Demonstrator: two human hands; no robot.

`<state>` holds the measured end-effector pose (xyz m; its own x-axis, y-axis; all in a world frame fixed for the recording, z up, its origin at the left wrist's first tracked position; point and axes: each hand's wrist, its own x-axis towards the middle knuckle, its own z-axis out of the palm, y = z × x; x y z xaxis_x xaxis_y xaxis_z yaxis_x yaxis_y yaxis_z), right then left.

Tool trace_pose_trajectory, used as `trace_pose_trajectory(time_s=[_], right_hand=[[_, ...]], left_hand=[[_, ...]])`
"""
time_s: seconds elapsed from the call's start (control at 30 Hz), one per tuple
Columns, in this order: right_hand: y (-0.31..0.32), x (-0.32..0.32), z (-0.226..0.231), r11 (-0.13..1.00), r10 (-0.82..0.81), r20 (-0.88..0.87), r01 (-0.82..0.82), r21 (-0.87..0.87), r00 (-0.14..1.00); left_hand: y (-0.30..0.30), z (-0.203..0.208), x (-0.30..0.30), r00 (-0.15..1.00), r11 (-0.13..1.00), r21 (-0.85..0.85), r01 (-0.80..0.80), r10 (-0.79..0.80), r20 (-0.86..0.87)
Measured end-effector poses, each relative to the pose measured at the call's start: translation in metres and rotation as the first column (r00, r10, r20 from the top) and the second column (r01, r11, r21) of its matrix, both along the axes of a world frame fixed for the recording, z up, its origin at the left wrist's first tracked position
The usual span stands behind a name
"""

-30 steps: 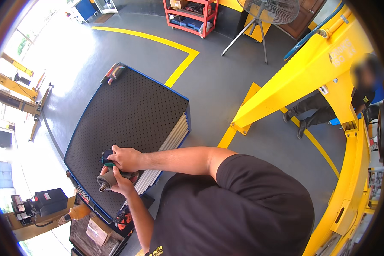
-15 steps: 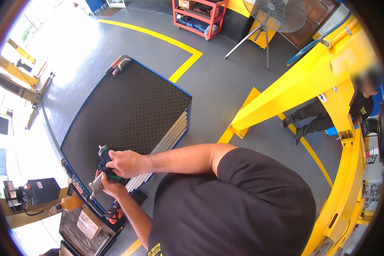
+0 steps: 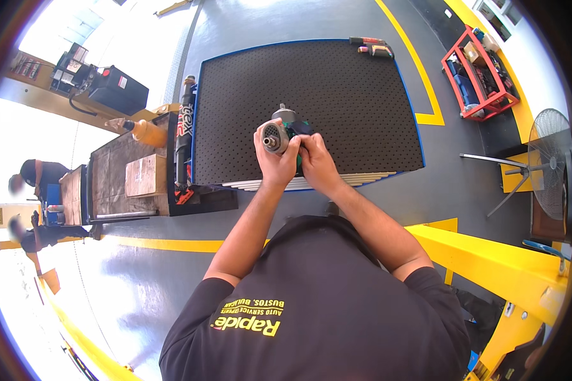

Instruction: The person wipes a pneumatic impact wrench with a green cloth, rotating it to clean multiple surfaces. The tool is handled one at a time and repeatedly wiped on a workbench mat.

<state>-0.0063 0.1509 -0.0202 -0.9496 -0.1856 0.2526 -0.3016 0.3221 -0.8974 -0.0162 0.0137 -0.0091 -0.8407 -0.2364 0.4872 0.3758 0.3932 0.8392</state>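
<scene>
Hands meet on one power tool [image 3: 276,136]: the left hand [image 3: 275,168] curls around its grey body, thumb along the near side, while the right hand [image 3: 319,164] closes on the dark and green part from the right, its fingertips largely hidden. The tool sits between the two palms, and whether any of it touches the surface below, I cannot tell. Its metal nose [image 3: 285,114] points away from the grip, and a bare metal fitting [image 3: 271,142] faces back up from it.

A slip looks the likeliest trouble: with the weight probably uneven, easing the left hand could let the tool roll out of the right. A finger resting on a hidden trigger could also matter if air were connected, though no hose shows at the fitting.

Just beyond and under the grip spreads a black perforated mat [image 3: 299,76]; a dropped tool could dent it, or glance off the pale slatted edge [image 3: 378,179] on the near side and reach the floor.

Far right of the grip, another tool [image 3: 376,49] lies at the mat's corner, where a knock could tip it over the rim.
</scene>
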Motion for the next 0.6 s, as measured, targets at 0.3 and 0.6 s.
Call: trace_pose_trajectory(time_s=[0.3, 0.6], right_hand=[[-0.005, -0.073, 0.014, 0.98, 0.014, 0.09, -0.031, 0.198, 0.996], [0.052, 0.035, -0.008, 0.923, 0.328, 0.258, -0.251, -0.292, 0.909]], left_hand=[[0.003, -0.005, 0.0, 0.998, 0.988, 0.146, 0.049, -0.055, 0.042], [-0.001, 0.034, 0.012, 0.993, 0.99, -0.119, 0.077, -0.066, 0.095]])
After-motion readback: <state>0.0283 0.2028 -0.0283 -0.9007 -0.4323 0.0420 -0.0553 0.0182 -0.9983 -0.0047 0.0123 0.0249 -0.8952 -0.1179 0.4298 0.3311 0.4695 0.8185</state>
